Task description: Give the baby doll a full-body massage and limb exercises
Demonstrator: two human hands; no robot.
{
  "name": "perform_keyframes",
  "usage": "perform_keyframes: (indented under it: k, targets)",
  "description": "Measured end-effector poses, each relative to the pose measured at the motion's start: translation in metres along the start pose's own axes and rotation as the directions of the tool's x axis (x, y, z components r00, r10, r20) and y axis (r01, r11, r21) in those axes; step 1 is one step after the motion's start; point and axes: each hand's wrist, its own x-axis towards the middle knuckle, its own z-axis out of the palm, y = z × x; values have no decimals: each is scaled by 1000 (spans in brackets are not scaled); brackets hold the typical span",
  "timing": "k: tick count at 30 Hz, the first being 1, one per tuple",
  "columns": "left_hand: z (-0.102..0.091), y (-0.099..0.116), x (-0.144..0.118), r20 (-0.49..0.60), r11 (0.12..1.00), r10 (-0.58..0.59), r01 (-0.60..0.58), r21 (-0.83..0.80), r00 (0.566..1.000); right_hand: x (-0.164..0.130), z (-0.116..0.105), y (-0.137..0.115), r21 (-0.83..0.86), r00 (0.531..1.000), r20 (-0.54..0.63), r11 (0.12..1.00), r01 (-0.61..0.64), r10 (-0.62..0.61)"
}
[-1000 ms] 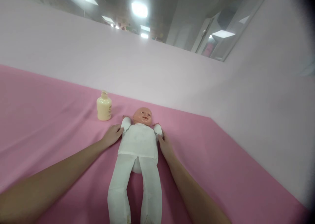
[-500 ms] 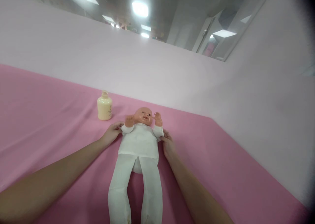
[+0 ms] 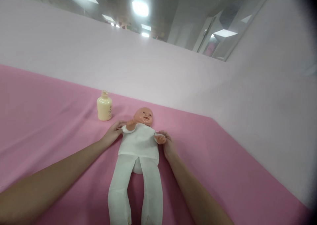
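Observation:
A baby doll with a shiny plastic head and a white cloth body lies on its back, its legs toward me. My left hand grips the doll's arm on the left at the sleeve, and that plastic hand points up beside the head. At the other side, my right hand is closed round the doll's other arm, which is bent low beside the chest. Parts of my fingers are hidden behind both sleeves.
A cream pump bottle with dark lettering stands left of the doll's head. Pink cloth covers the surface, with creases at the left. Behind it rises a pale wall with a reflective window or mirror above.
The doll's arm in my right hand has swung down from beside the head to beside the chest. My left hand and the doll's other arm have hardly moved.

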Motion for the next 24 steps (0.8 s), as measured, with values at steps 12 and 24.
perform_keyframes:
  k: [12, 24]
  targets:
    - [2, 10, -9, -21, 958, 91, -82, 274, 996, -9, 2, -10, -310, 956, -134, 927, 209, -260]
    - [0, 6, -4, -25, 864, 23, -7, 503, 999, -9, 1, -9, -674, 977, 37, 717, 180, -211]
